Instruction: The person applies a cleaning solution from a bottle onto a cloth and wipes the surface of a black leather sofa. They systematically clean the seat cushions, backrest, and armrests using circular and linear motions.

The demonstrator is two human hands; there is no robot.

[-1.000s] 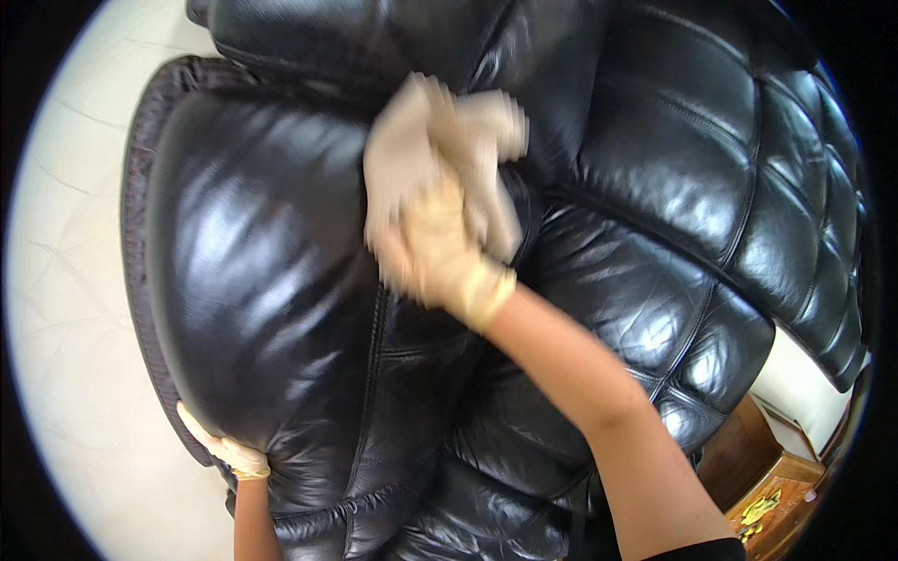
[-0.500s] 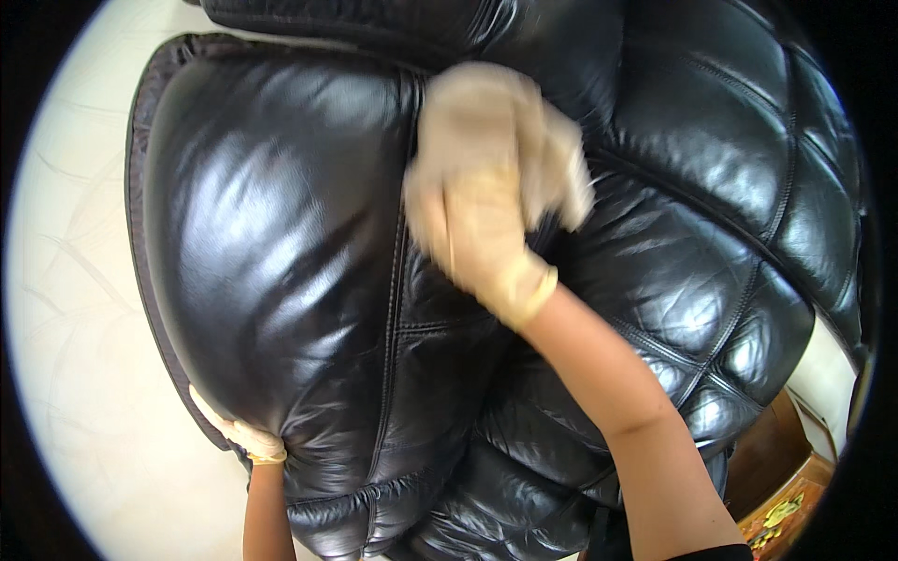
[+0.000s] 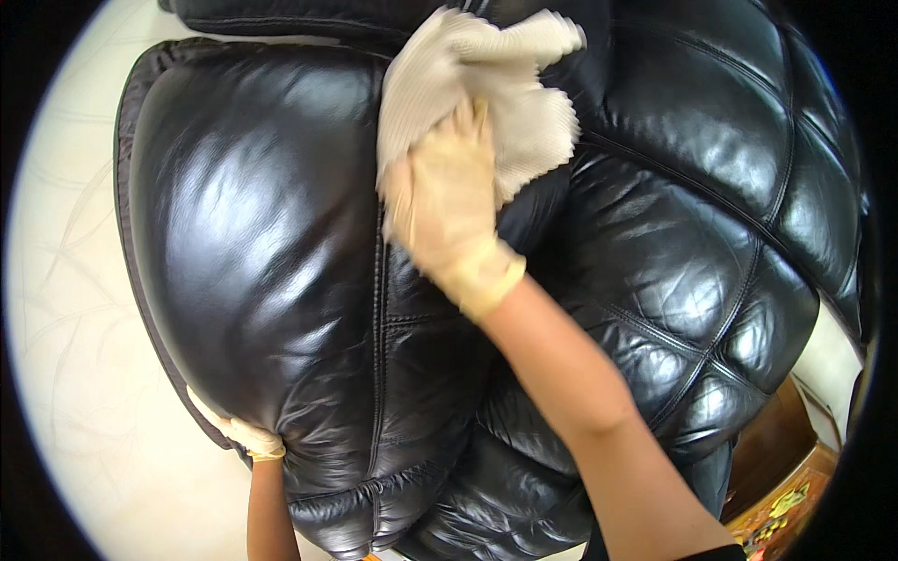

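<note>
My right hand, in a pale cream glove, presses a beige ribbed cloth against the black leather sofa. Its fingers lie over the cloth, partly bent, and the thumb side is near the seam of the seat cushion. The cloth spreads crumpled beyond the fingertips, with its scalloped edges loose. At the lower left, my left hand, gloved the same way, rests against the front edge of the seat cushion. Its fingers stretch along that edge, partly hidden by the leather.
Quilted black leather backrest panels rise on the right. Another black sofa section adjoins at the top. Pale patterned floor runs along the left. A brown wooden cabinet with painted decoration stands at the lower right.
My right hand has moved slightly left with the cloth, which now spreads out farther up and shows its ribs. My left hand stays at the cushion edge.
</note>
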